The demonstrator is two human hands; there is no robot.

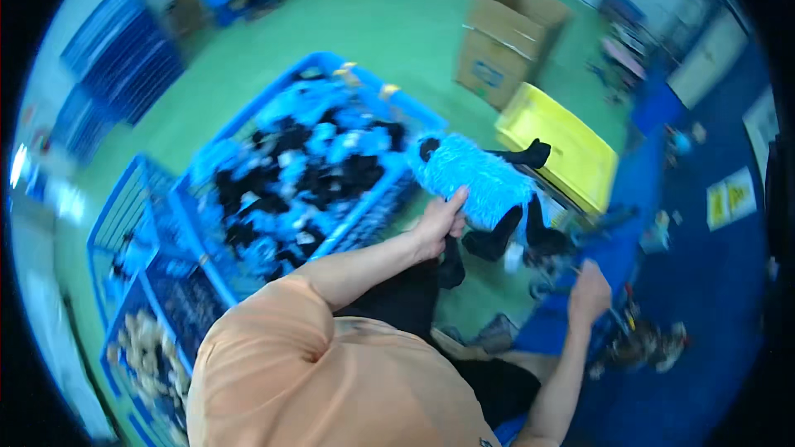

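Observation:
A furry blue plush toy (476, 182) with black limbs is gripped by my left hand (443, 219), whose fingers close on its near side. The toy hangs in front of me, its black legs toward the right and a small white tag below it. My right hand (590, 291) is closed at the edge of the blue worktable (696, 281); what it holds, if anything, is too blurred to make out. Left of the toy, a big blue plastic crate (186, 228) is heaped with similar blue and black plush pieces (310, 170).
A yellow bin (559, 149) stands beyond the toy, with an open cardboard box (509, 45) behind it. Another blue crate at lower left holds beige pieces (149, 348). Blurred small items (646, 343) lie on the worktable. Blue crates (124, 50) are stacked at far left.

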